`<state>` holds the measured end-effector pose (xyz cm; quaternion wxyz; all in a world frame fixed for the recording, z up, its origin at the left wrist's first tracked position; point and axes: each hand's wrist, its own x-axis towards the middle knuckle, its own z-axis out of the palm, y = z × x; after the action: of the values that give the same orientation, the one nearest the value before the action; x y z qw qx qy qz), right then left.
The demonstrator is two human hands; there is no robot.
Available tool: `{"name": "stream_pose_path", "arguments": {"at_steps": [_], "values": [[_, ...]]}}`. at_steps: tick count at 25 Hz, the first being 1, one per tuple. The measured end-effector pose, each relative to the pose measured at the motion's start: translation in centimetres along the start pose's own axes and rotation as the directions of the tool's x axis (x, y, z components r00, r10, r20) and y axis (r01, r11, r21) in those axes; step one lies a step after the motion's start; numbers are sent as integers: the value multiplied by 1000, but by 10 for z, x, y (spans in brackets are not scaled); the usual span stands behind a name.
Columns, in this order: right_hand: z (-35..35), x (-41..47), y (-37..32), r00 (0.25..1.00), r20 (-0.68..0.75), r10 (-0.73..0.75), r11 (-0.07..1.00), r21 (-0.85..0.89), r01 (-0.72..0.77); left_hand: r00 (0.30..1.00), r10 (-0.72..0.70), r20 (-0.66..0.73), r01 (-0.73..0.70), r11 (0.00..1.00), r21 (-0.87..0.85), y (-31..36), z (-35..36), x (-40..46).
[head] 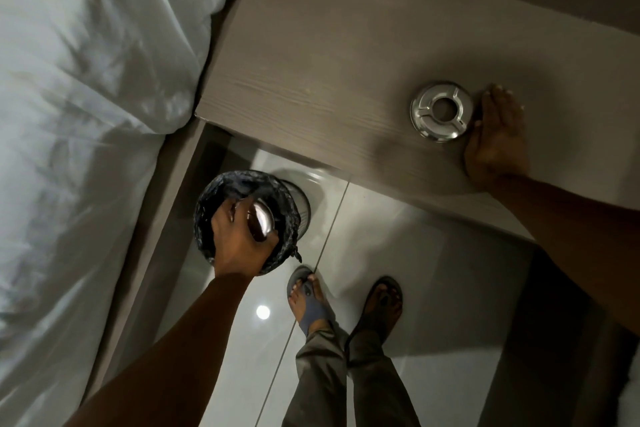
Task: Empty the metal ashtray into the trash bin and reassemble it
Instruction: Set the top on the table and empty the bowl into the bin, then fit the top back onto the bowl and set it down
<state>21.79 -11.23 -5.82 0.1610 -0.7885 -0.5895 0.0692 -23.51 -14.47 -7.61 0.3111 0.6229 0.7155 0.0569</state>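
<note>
Polished metal marks both parts of the ashtray, and the two parts are well apart. The ashtray lid (441,111), a round ring with a central hole and raised rests, lies flat on the wood-grain desk (311,80) near its front edge. The right hand (497,139) rests on the desk just beside the lid on its right, fingers extended and close together, palm side toward the lid's rim. The index side of the hand appears to touch the rim; the hand does not enclose or pinch the lid.

The ashtray bowl (262,220) is in the left hand (239,236), directly over the mouth of the trash bin (291,198). The fingers and thumb are curled round the bowl, gripping it by its sides, with its rounded shiny outer surface turned up toward the camera. Whether anything remains inside the bowl cannot be told.

The bin stands on the glossy pale tiled floor (398,236), beneath the desk's front edge and beside the bed frame. It is lined with a black plastic bag (207,204) folded over its rim, with a knotted tail hanging at the near side.

White bedding (86,97) fills the left of the view. The person's two feet in sandals (308,302) stand on the tiles just near the bin, below grey trouser legs.
</note>
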Motion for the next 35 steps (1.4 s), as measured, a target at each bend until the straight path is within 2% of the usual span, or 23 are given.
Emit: {"name": "stream_pose_path", "arguments": {"at_steps": [3, 5, 7, 9, 10, 11, 12, 13, 14, 15, 16, 17, 19, 22, 26, 29, 35], "values": [[-1, -2, -1, 1000, 27, 7, 1000, 9, -7, 1000, -16, 5, 15, 999, 34, -4, 3, -4], [-3, 0, -1, 999, 38, 25, 1000, 18, -26, 997, -78, 12, 78, 997, 6, -3, 1, -5], [-3, -1, -3, 997, 72, 40, 999, 24, -42, 987, -153, -39, 149, 984, -94, 5, -7, 0], [-7, 0, -7, 994, 100, 41, 998, 38, -45, 974, -201, -105, 155, 928, -340, 24, -18, 3], [-12, 2, -9, 992, 114, 59, 996, 57, -65, 967, -229, -108, 138, 835, -532, 40, -26, 7], [-16, 4, -12, 988, 129, 84, 992, 82, -95, 966, -248, -70, 123, 682, -721, 55, -35, 11], [-20, 6, -14, 984, 137, 117, 984, 117, -133, 973, -230, 32, 138, 462, -876, 72, -44, 17], [-25, 9, -17, 979, 139, 147, 974, 150, -168, 976, -134, 173, 199, 206, -958, 90, -52, 25], [-30, 12, -19, 976, 140, 166, 967, 172, -189, 958, 20, 286, 287, -8, -958, 108, -57, 33], [-34, 15, -22, 975, 146, 167, 964, 183, -192, 918, 169, 359, 384, -151, -911, 124, -60, 40], [-39, 18, -26, 973, 168, 157, 964, 187, -187, 862, 305, 404, 477, -222, -850, 140, -59, 46], [-44, 20, -31, 969, 203, 139, 968, 178, -176, 806, 401, 436, 553, -244, -797, 155, -56, 50], [-52, 29, -42, 956, 281, 81, 990, 87, -110, 725, 490, 484, 644, -234, -728, 182, -45, 58], [-52, 45, -54, 917, 398, 31, 997, -80, 1, 652, 546, 526, 720, -230, -655, 212, -23, 72], [-49, 60, -62, 879, 469, 83, 986, -164, -6, 548, 629, 551, 803, -211, -557, 234, -4, 82], [-47, 71, -67, 855, 515, 54, 984, -175, 43, 494, 646, 582, 831, -154, -535, 245, 4, 86], [-58, 85, -71, 841, 538, 58, 975, -212, 69, 447, 632, 632, 851, -85, -517, 265, 14, 91]]}}
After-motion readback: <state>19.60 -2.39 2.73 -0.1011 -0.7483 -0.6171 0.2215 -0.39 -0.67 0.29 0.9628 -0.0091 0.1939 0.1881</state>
